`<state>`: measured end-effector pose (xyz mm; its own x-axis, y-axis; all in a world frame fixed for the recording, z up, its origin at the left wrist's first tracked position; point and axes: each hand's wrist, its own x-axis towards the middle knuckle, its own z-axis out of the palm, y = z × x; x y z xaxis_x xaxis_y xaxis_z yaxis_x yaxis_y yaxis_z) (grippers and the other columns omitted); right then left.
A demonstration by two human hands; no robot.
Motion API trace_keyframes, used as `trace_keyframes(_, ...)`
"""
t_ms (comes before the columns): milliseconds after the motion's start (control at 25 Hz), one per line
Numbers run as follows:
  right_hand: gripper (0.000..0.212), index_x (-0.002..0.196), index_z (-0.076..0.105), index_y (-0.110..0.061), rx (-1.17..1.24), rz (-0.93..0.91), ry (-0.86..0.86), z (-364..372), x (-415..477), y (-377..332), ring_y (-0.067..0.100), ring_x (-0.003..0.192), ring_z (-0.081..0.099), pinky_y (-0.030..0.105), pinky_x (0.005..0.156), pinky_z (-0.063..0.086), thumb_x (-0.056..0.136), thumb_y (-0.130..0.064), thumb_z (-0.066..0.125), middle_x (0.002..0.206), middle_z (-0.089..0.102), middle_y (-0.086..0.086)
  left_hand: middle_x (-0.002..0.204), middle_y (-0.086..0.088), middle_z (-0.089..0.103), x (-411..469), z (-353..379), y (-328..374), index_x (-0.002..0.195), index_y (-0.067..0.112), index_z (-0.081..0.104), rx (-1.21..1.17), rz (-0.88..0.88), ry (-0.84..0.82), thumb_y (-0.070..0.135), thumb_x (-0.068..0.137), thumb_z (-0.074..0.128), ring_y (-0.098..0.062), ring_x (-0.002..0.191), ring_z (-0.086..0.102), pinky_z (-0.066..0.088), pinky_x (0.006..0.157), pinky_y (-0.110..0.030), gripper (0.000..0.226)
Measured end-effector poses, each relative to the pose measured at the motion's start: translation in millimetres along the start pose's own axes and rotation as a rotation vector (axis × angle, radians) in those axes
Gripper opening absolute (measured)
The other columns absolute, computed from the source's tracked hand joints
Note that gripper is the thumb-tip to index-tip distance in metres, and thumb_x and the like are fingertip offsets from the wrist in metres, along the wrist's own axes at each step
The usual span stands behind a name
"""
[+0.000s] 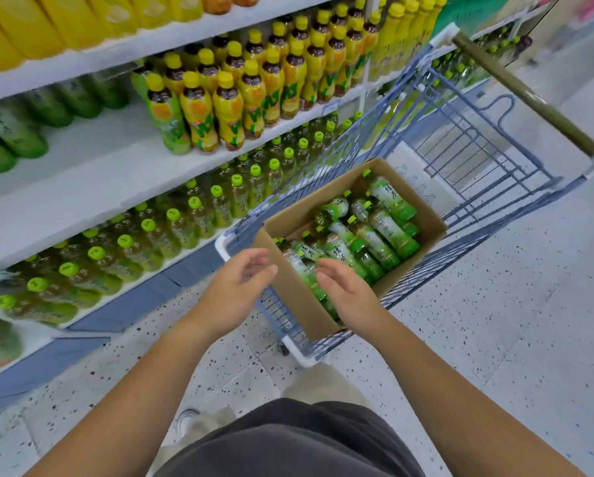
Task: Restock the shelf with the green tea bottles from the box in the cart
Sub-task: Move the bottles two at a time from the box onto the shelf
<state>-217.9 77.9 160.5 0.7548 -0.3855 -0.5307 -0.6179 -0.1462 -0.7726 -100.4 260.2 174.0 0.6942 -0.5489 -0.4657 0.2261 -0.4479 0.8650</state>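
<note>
White shelf [92, 173] boards ran along the left, the middle one partly bare, likely the gap I had to fill. The blue wire cart [478, 139] stood just right of it, keeping the cardboard box [299, 290] within reach. The green tea bottles [375, 242] lay jumbled in that box, green-labelled and lime-capped. My left grip [233, 290] hovered open at the box's near-left corner. My right grip [347, 290] was open over the nearest bottles. Both held nothing.
</note>
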Motion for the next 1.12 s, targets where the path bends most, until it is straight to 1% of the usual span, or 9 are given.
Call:
trace_keyframes(80,0.044,0.146,0.047,-0.024,-0.018,0.029,-0.041,-38,19,19,0.006,0.123,0.053,0.03,0.109,0.04,0.103,-0.032,0.052,0.13,0.057,-0.011,0.122,0.022,0.056,30,34,11,0.133,0.03,0.053,-0.006,-0.043,0.008,0.037,0.1,0.056,0.009,0.11,0.052,0.044,0.085,-0.017,0.035)
trace_keyframes(200,0.046,0.147,0.046,-0.023,-0.05,0.087,-0.1,-86,49,46,0.009,0.125,0.053,0.033,0.11,0.041,0.103,-0.035,0.051,0.135,0.056,-0.007,0.12,0.022,0.055,71,80,19,0.138,0.027,0.052,-0.026,-0.117,0.03,0.041,0.1,0.055,0.003,0.109,0.054,0.042,0.081,-0.017,0.041)
trace_keyframes(400,0.045,0.146,0.046,-0.025,-0.097,0.155,-0.152,-130,103,77,0.007,0.124,0.052,0.026,0.102,0.039,0.104,-0.037,0.049,0.135,0.055,-0.01,0.128,0.008,0.053,130,138,10,0.144,0.02,0.046,-0.006,-0.259,-0.003,0.039,0.101,0.054,0.005,0.089,0.053,0.044,0.063,-0.009,0.047)
trace_keyframes(520,0.045,0.147,0.044,-0.026,-0.108,0.201,-0.153,-134,137,103,0.008,0.123,0.053,0.023,0.098,0.037,0.104,-0.037,0.048,0.135,0.055,-0.01,0.131,0.005,0.052,175,159,-11,0.145,0.018,0.045,0.063,-0.29,-0.054,0.04,0.1,0.054,-0.005,0.101,0.054,0.042,0.079,-0.022,0.051)
trace_keyframes(680,0.047,0.149,0.041,-0.025,-0.179,0.226,-0.16,-130,183,140,0.006,0.116,0.052,0.022,0.098,0.037,0.104,-0.039,0.046,0.133,0.055,-0.009,0.122,0.007,0.054,253,168,-38,0.139,0.019,0.05,0.168,-0.29,-0.063,0.042,0.098,0.056,-0.005,0.095,0.055,0.042,0.075,-0.017,0.047)
trace_keyframes(800,0.051,0.15,0.039,-0.023,-0.25,0.248,-0.166,-122,213,173,0.012,0.126,0.052,0.029,0.104,0.04,0.104,-0.042,0.045,0.14,0.053,-0.003,0.132,0.004,0.055,310,170,-59,0.14,0.021,0.051,0.221,-0.256,-0.031,0.047,0.094,0.06,-0.01,0.108,0.055,0.044,0.089,-0.03,0.053)
trace_keyframes(880,0.055,0.151,0.037,-0.019,-0.332,0.276,-0.172,-117,233,193,0.019,0.133,0.049,0.035,0.109,0.04,0.103,-0.044,0.045,0.147,0.049,0.003,0.14,0.003,0.05,342,175,-68,0.143,0.021,0.047,0.242,-0.272,0.012,0.057,0.088,0.06,-0.017,0.12,0.053,0.044,0.098,-0.035,0.067)
trace_keyframes(1000,0.061,0.15,0.034,-0.013,-0.422,0.391,-0.18,-107,256,211,0.029,0.132,0.046,0.037,0.105,0.041,0.101,-0.045,0.049,0.146,0.045,0.011,0.132,-0.007,0.058,378,191,-64,0.138,0.007,0.051,0.157,-0.412,0.096,0.068,0.076,0.061,-0.029,0.116,0.056,0.041,0.089,-0.037,0.087)
trace_keyframes(1120,0.06,0.139,0.043,-0.009,-0.452,0.489,-0.163,-96,273,219,0.032,0.119,0.054,0.042,0.097,0.049,0.095,-0.047,0.058,0.13,0.053,0.011,0.13,-0.007,0.059,399,206,-52,0.14,0.008,0.046,-0.02,-0.538,0.174,0.067,0.074,0.07,-0.034,0.112,0.058,0.043,0.087,-0.039,0.092)
